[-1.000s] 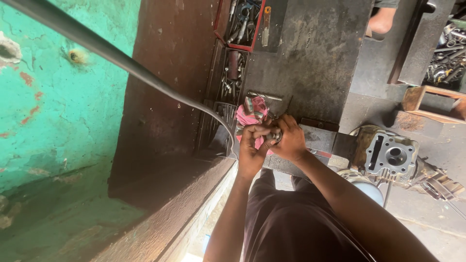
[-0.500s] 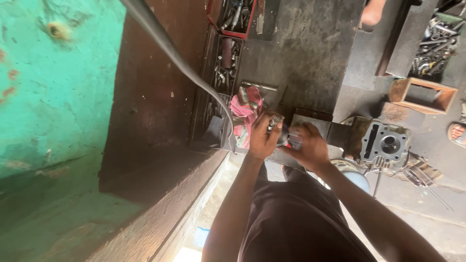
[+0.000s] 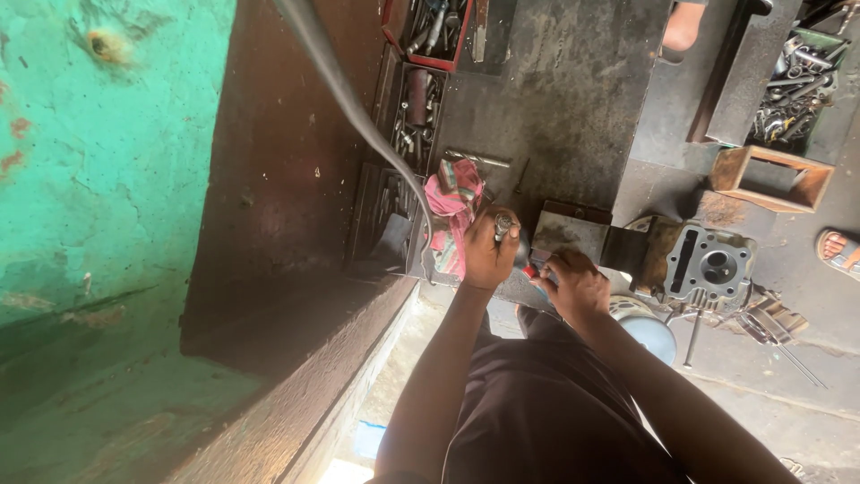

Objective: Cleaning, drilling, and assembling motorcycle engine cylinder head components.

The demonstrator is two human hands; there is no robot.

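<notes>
My left hand (image 3: 488,253) is closed around a small shiny metal part, held up beside a pink checked cloth (image 3: 452,202). A short way to the right, my right hand (image 3: 573,285) grips a small tool with a red bit showing at its fingers. That hand rests at the near edge of a grey metal block (image 3: 569,231). Most of what the right hand holds is hidden by the fingers. Both forearms reach in from the bottom over my dark clothing.
A grey engine cylinder head (image 3: 708,264) lies right of the block. Open tool trays (image 3: 417,108) with sockets and a red tray (image 3: 430,36) sit at the top. A wooden box (image 3: 770,175), a grey hose (image 3: 340,90), a green wall (image 3: 98,161) and a sandalled foot (image 3: 838,253) are around.
My hands, which were together near the pink cloth, have come apart. The right hand has dropped to the metal block, and the view has shifted a little.
</notes>
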